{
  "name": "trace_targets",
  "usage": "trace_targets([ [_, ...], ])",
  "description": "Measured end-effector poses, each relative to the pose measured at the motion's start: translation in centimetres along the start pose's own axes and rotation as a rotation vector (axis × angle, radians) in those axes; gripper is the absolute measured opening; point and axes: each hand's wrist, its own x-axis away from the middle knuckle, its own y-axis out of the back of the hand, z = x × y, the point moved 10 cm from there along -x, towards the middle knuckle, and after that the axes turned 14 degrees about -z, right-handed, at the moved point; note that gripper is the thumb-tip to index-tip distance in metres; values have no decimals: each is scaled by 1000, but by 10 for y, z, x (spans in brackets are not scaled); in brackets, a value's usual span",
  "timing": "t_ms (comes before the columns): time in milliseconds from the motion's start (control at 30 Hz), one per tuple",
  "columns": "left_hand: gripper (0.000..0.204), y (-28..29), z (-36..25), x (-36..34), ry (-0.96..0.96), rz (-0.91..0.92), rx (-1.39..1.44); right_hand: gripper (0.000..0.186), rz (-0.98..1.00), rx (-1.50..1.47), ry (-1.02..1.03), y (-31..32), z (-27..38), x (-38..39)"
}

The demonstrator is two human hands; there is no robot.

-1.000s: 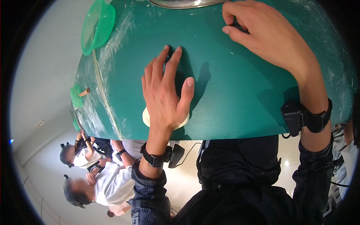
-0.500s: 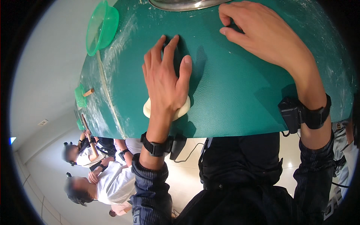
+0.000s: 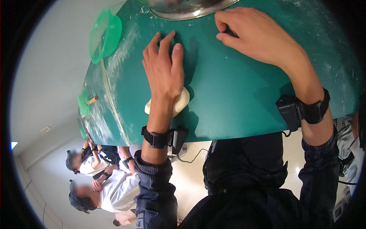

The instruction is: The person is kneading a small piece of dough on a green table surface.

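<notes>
My left hand (image 3: 163,70) lies over a pale, smooth lump of dough (image 3: 181,102), its heel on the dough and its fingers stretched forward and apart, open on the green table mat (image 3: 232,103). The dough is partly hidden beneath that hand and wrist. My right hand (image 3: 251,36) is open with loosely curled fingers, just below the rim of a metal bowl (image 3: 190,14) at the far edge; I see nothing in it, though its palm is hidden.
At the left are a green plastic bowl (image 3: 108,36), a smaller green container (image 3: 83,103) with a wooden handle (image 3: 92,100) beside it, and floury smears. Several people (image 3: 114,191) in white tops sit or stand at lower left; another is partly visible at the right edge.
My left hand and the dough under it have moved forward, away from my body. My right hand has shifted left, and more of the metal bowl shows.
</notes>
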Motion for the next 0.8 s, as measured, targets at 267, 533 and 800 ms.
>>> trace_targets([
  [267,43,64,83,44,640,-539,697,17,33,-59,-55,-8,-28,4],
  [533,36,110,49,107,358,-157,-147,18,87,-56,-89,-9,-26,-1],
  [800,30,107,56,148,888,-248,428,21,102,-55,-102,-9,-25,-4],
])
